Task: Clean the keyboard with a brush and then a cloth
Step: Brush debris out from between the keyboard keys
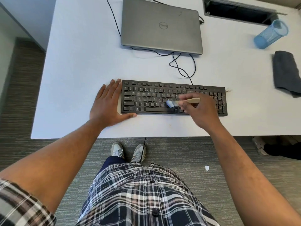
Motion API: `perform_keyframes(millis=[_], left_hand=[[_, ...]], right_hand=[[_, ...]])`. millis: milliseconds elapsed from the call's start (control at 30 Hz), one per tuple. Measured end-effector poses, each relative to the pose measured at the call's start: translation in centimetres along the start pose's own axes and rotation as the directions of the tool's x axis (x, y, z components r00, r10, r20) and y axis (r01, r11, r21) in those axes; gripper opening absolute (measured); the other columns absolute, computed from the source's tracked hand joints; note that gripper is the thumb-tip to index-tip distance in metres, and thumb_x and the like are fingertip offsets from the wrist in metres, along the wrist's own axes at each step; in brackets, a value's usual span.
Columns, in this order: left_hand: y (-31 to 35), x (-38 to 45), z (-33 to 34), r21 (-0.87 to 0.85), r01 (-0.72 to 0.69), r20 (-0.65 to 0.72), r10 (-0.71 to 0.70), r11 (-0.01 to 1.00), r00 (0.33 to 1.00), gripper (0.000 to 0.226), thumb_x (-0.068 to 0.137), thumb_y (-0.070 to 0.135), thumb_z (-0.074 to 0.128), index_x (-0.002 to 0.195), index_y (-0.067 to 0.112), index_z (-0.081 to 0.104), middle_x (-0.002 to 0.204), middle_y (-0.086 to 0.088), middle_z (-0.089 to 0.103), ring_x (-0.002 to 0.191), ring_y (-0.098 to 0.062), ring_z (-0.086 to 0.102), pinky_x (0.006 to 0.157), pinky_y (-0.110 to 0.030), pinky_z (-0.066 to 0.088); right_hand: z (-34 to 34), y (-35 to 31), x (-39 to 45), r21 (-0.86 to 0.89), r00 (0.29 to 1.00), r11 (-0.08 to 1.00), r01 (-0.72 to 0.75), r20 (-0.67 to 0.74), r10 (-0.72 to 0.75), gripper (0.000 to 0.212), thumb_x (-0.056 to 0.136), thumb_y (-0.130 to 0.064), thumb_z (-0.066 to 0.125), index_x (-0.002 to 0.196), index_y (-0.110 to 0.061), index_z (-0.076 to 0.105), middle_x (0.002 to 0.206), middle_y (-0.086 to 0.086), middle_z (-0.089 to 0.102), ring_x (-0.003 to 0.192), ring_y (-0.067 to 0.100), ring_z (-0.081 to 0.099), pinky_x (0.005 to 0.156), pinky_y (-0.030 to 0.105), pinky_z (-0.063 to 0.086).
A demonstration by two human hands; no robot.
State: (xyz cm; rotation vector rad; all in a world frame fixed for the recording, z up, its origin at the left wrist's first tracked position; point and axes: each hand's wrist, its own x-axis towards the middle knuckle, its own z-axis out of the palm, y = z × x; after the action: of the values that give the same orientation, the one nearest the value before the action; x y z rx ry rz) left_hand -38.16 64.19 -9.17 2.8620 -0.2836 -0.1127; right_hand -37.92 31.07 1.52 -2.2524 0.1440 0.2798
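The keyboard (174, 97) lies flat on the pale desk (78, 62), its long axis running side to side along the front edge, the key rows facing the person standing over it. Brown crumbs speck its right end and the desk just past that corner. The brush (184, 101) lies nearly parallel to the keyboard's long axis, over its lower key rows right of centre: blue bristles point left and down onto the keys, the pale wooden handle points right. The right hand (201, 111) has its fingers curled round that handle, clamped on it, hovering above the keyboard's right half. The left hand (108, 104) lies flat with straight fingers on the desk, pressed against the keyboard's left end, thumb along the front corner.

Behind the keyboard sits a closed grey laptop (161, 26), and a black cable (182, 66) loops from the keyboard's back edge toward it. Well right of the keyboard lies a folded dark grey cloth (285, 72), untouched. Beyond the cloth, a blue mesh cup (271, 34) lies tipped on its side, next to an open cable slot (239, 10) in the desk.

Below the keyboard's side of the desk is grey striped carpet (179, 154), with the person's pale shoes (128, 151) and a white scrap (207, 168) on it.
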Motion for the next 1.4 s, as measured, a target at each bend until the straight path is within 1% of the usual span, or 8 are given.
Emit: perform_keyframes(millis=[267,433,567,767,1033,1167,1300,1400], left_hand=[[0.0,0.0,0.1,-0.005,-0.001,-0.004,0.001,1.0,1.0,0.138,0.071,0.102,0.048,0.168,0.01,0.012,0.177,-0.003,0.015,0.164,-0.018,0.005,0.133,-0.044,0.005],[-0.1,0.0,0.1,-0.005,0.0,-0.007,0.0,1.0,1.0,0.138,0.071,0.102,0.049,0.168,0.01,0.013,0.177,-0.004,0.016,0.164,-0.019,0.006,0.133,-0.044,0.006],[-0.1,0.0,0.2,-0.007,-0.001,-0.009,0.001,1.0,1.0,0.138,0.071,0.1,0.052,0.168,0.01,0.013,0.177,-0.004,0.016,0.164,-0.019,0.006,0.133,-0.044,0.006],[-0.1,0.1,0.3,-0.008,0.0,-0.012,0.0,1.0,1.0,0.137,0.071,0.1,0.051,0.168,0.01,0.015,0.176,-0.004,0.017,0.164,-0.019,0.008,0.133,-0.045,0.008],[-0.2,0.1,0.3,-0.009,0.004,-0.008,-0.004,1.0,1.0,0.136,0.072,0.1,0.05,0.169,0.011,0.012,0.177,-0.002,0.014,0.164,-0.017,0.005,0.133,-0.045,0.007],[-0.1,0.1,0.3,-0.016,0.001,-0.013,-0.001,1.0,1.0,0.136,0.072,0.1,0.05,0.169,0.011,0.013,0.177,-0.002,0.015,0.164,-0.018,0.006,0.133,-0.045,0.007],[-0.1,0.1,0.3,-0.014,-0.003,-0.015,0.003,1.0,1.0,0.136,0.072,0.099,0.051,0.169,0.011,0.013,0.177,-0.003,0.016,0.164,-0.018,0.007,0.133,-0.045,0.007],[-0.2,0.1,0.3,-0.011,-0.002,-0.015,0.002,1.0,1.0,0.136,0.072,0.099,0.052,0.168,0.011,0.013,0.177,-0.003,0.016,0.164,-0.018,0.007,0.133,-0.045,0.007]], right_hand=[[2.3,-1.7,0.9,0.02,0.992,0.995,0.1,0.076,-0.101,0.003,0.097,-0.031,0.074,0.097,-0.03,0.077,0.078,-0.013,0.073,0.065,-0.001,0.069,0.062,0.027,0.058],[5.1,-3.6,1.0,0.021,0.964,0.971,0.238,0.117,-0.239,0.011,0.097,-0.035,0.072,0.087,-0.04,0.074,0.077,-0.007,0.074,0.072,0.026,0.073,0.062,0.048,0.058],[6.9,-4.0,1.4,0.045,0.953,0.961,0.273,0.121,-0.277,0.015,0.095,-0.029,0.073,0.106,-0.023,0.081,0.097,-0.016,0.077,0.085,0.003,0.072,0.074,0.03,0.059],[5.0,-2.7,2.0,-0.216,0.886,0.87,0.444,0.253,-0.389,0.02,0.095,-0.025,0.071,0.113,-0.021,0.08,0.104,-0.007,0.077,0.09,0.009,0.069,0.08,0.03,0.053],[-1.2,0.8,2.7,-0.376,0.926,0.854,0.36,0.259,-0.276,0.021,0.093,-0.021,0.074,0.112,-0.027,0.08,0.094,-0.012,0.073,0.083,0.011,0.065,0.071,0.031,0.047],[-2.9,0.6,2.7,-0.448,0.961,0.85,0.278,0.125,-0.248,0.014,0.089,-0.023,0.075,0.101,-0.026,0.083,0.095,-0.009,0.078,0.083,0.009,0.066,0.067,0.025,0.042],[-0.1,-2.2,2.5,-0.262,0.943,0.906,0.333,0.108,-0.315,0.015,0.09,-0.025,0.075,0.102,-0.024,0.083,0.093,-0.011,0.077,0.083,0.002,0.068,0.068,0.022,0.049],[2.0,-2.7,3.1,-0.251,0.951,0.921,0.3,0.159,-0.266,0.013,0.089,-0.031,0.075,0.098,-0.027,0.084,0.083,-0.016,0.075,0.067,-0.005,0.062,0.057,0.014,0.04]])
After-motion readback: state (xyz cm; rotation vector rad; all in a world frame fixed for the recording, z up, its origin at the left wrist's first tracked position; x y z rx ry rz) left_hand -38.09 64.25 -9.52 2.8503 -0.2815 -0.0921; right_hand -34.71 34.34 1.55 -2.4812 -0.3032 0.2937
